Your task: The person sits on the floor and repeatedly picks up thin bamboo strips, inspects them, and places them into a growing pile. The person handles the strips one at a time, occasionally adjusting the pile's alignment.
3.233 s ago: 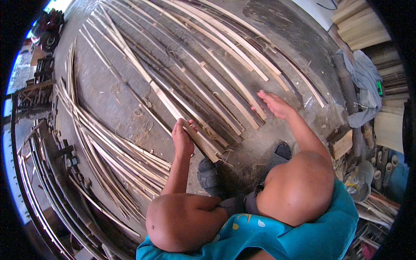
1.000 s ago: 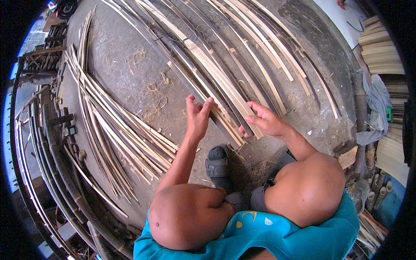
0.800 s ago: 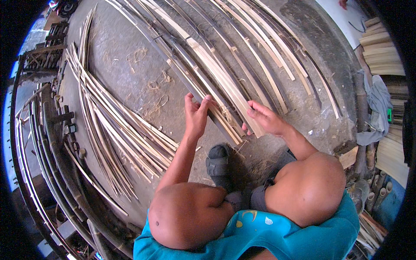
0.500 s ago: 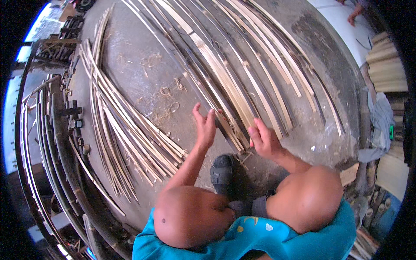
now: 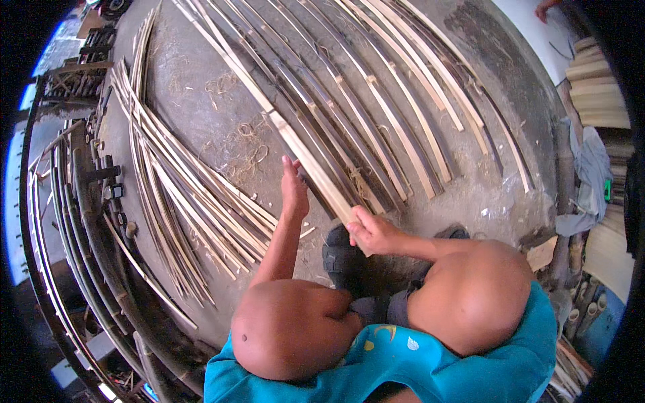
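Observation:
I squat over a concrete floor [image 5: 201,94] strewn with long split bamboo strips. My right hand [image 5: 368,230] is closed around the near end of one pale bamboo strip [image 5: 289,134] that runs away to the upper left. My left hand [image 5: 294,189] rests flat, fingers together, against the left side of that same strip a little farther along. Several more strips [image 5: 383,101] lie side by side to the right of it. My knees and a dark sandal [image 5: 341,258] are just below the hands.
A fan of thin pale strips [image 5: 181,195] lies to the left. Dark bamboo poles [image 5: 87,221] curve along the left edge. Stacked boards [image 5: 594,80] and a grey cloth [image 5: 591,168] are at the right. Another person's hand [image 5: 543,9] shows at the top right.
My right hand has closed on the end of the pale strip and pulled it nearer to my foot. My left hand has slid up along the strip. The view has tilted slightly.

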A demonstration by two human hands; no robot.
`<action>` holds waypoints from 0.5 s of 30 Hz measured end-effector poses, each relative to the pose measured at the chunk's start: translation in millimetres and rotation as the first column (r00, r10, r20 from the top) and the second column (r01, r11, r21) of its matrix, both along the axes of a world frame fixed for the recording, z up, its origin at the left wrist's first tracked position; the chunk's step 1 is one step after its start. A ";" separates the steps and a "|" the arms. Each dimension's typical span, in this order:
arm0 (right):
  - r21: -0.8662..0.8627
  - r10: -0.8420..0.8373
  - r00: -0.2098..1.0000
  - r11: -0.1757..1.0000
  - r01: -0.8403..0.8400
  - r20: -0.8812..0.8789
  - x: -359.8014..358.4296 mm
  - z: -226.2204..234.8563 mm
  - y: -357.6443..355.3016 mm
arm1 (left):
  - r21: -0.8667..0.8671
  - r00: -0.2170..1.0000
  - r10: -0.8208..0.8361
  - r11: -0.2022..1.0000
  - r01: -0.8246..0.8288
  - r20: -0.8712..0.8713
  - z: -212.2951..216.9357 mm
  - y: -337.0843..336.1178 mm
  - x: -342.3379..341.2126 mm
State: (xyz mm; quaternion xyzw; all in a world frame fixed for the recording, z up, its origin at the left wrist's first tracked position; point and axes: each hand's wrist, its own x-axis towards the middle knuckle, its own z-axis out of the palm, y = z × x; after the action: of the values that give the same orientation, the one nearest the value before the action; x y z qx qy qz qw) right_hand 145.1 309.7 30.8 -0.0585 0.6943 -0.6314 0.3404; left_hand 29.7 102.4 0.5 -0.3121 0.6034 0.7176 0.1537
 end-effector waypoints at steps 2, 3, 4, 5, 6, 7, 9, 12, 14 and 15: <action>-0.078 0.093 0.994 0.993 -0.089 0.048 3.6 8.2 -7.4 | -0.068 0.996 -0.085 0.994 0.085 -0.002 -10.2 -18.9 7.2; -0.040 0.123 0.992 0.991 -0.124 -0.031 5.8 2.7 -10.9 | -0.095 0.992 -0.129 0.987 0.127 -0.007 -7.7 -19.1 8.3; 0.002 0.156 0.982 0.988 -0.156 -0.108 8.6 -5.8 -15.2 | -0.125 0.991 -0.131 0.984 0.125 -0.035 -6.3 -17.4 10.5; 0.048 0.190 0.965 0.982 -0.184 -0.182 11.5 -12.8 -16.0 | -0.066 0.992 -0.099 0.993 0.093 -0.082 -6.0 -13.5 13.4; 0.032 0.270 0.954 0.963 -0.268 -0.132 7.8 -12.3 -14.7 | -0.009 0.990 -0.054 0.999 0.054 -0.129 -4.9 -13.8 16.4; 0.012 0.347 0.934 0.938 -0.347 -0.088 -0.7 -8.4 -10.3 | 0.052 0.995 0.005 0.999 0.000 -0.096 -3.6 -16.8 17.4; -0.024 0.390 0.919 0.920 -0.392 -0.060 -10.0 -5.0 -0.3 | 0.166 0.992 0.126 0.979 -0.120 -0.028 5.1 -32.8 17.7; 0.303 0.479 0.867 0.853 -0.424 -0.134 -4.8 -40.2 34.4 | 0.130 0.995 0.095 0.987 -0.093 -0.012 12.7 -59.8 7.5; 0.490 0.473 0.869 0.798 -0.351 -0.147 1.6 -50.1 58.3 | 0.075 0.989 0.142 0.988 -0.138 -0.052 12.7 -74.9 3.4; 0.575 0.436 0.886 0.769 -0.278 -0.155 4.7 -55.0 66.6 | 0.057 0.985 0.158 0.986 -0.154 -0.067 13.3 -82.0 1.9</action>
State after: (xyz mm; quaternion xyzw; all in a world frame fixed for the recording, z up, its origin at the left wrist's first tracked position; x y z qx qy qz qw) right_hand 149.8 376.2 -24.2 -0.1814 0.8594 -0.3190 0.3561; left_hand 31.5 20.4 13.8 -0.3286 0.5633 0.7535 0.0834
